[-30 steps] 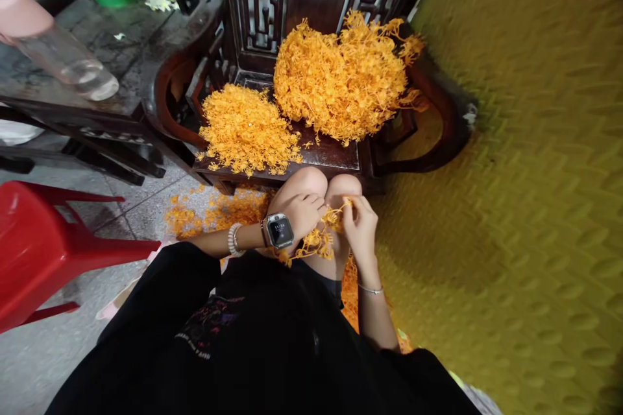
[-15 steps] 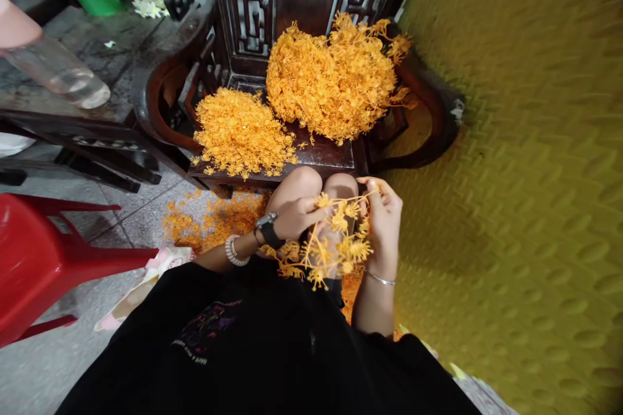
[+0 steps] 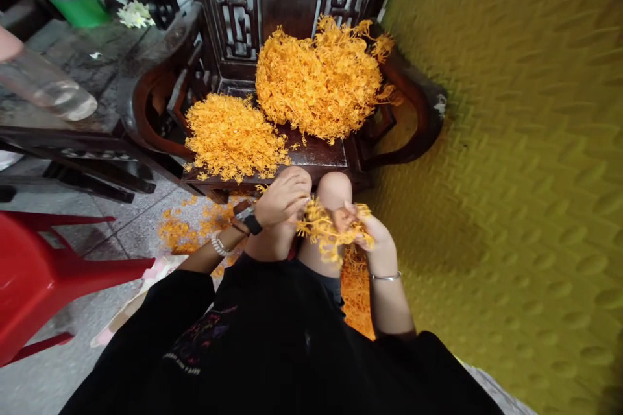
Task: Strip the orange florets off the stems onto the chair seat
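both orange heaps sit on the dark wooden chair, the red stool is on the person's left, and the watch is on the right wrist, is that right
Not quite: the head view shows the watch on the left wrist, not the right. The larger heap and smaller heap do sit on the dark wooden chair, and the red stool is on the person's left.

Illegible lettering (image 3: 182, 364) on black shirt (image 3: 292, 343)
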Available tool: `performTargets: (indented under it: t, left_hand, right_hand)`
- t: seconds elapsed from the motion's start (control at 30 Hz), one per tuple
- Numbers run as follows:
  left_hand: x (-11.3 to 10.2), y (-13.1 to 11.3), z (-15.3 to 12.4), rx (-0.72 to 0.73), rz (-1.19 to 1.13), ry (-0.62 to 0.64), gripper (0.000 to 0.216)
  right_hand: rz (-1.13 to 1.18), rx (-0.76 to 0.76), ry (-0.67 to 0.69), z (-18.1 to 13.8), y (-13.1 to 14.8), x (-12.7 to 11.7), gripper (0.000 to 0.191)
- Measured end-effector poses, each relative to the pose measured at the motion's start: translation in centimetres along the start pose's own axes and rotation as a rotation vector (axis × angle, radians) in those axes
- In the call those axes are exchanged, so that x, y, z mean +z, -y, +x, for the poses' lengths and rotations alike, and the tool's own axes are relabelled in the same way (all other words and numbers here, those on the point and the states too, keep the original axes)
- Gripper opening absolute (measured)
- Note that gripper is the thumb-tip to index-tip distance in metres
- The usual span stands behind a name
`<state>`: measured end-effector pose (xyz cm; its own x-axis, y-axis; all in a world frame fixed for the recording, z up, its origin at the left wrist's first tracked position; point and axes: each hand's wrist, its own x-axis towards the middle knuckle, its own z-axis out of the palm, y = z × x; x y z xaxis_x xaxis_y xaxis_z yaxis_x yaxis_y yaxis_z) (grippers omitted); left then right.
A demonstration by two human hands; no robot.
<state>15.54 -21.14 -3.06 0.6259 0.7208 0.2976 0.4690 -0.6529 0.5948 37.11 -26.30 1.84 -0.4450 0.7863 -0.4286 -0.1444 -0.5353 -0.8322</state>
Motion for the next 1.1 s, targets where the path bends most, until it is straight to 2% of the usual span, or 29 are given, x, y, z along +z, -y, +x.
performTargets:
  t: [0.07, 0.13, 0.27, 0.33, 0.43, 0.53, 0.6, 0.7, 0.8, 0.9, 0.97, 1.03, 1.1]
  left_hand:
    - [0.9, 0.6, 0.0, 0.081, 0.278, 0.056, 0.026]
    - [1.6, 0.8, -0.5, 0.173, 0.404, 0.143, 0.023]
    - [2.4, 0.2, -2.9, 0.320, 0.373, 0.301, 0.021]
    - [2.4, -0.3, -4.1, 0.296, 0.351, 0.287, 0.022]
    - [2.2, -0.6, -4.7, 0.162, 0.401, 0.122, 0.026]
    - [2.6, -0.1, -4.6, 0.065, 0.477, -0.059, 0.031]
    - [3.2, 0.7, -4.9, 0.094, 0.497, -0.135, 0.030]
    - [4.3, 1.6, -6.3, 0.157, 0.465, -0.208, 0.021]
    - [4.7, 1.9, -7.7, 0.083, 0.382, -0.390, 0.018]
    - [4.6, 1.9, -8.3, -0.081, 0.299, -0.654, 0.019]
    - [4.6, 2.1, -8.4, -0.170, 0.250, -0.764, 0.021]
    - [4.8, 2.3, -8.4, -0.207, 0.214, -0.791, 0.022]
    - [5.0, 2.5, -8.4, -0.220, 0.193, -0.802, 0.023]
  right_hand:
    - [0.037, -0.015, -0.041, -0.6, 0.1, -0.5, 0.050]
    - [0.105, -0.045, -0.100, -1.1, 0.1, -1.0, 0.052]
    - [0.216, -0.179, -0.327, -1.5, -0.8, -1.3, 0.050]
    - [0.216, -0.284, -0.478, -1.2, -1.9, -1.1, 0.049]
    - [0.179, -0.441, -0.657, 0.3, -4.0, 0.0, 0.042]
    - [-0.056, -0.589, -0.792, 3.1, -6.1, 1.9, 0.032]
    - [-0.288, -0.682, -0.831, 5.5, -7.1, 3.2, 0.033]
    - [-0.575, -0.763, -0.853, 8.5, -8.1, 4.8, 0.048]
    - [-0.757, -0.768, -0.934, 9.9, -9.7, 5.6, 0.043]
    - [-0.848, -0.753, -0.862, 9.0, -12.5, 6.1, 0.027]
    - [-0.923, -0.774, -0.765, 7.7, -14.4, 6.4, 0.024]
    - [-0.989, -0.797, -0.692, 6.6, -15.3, 6.5, 0.023]
    - [-1.033, -0.796, -0.677, 6.5, -14.6, 6.0, 0.025]
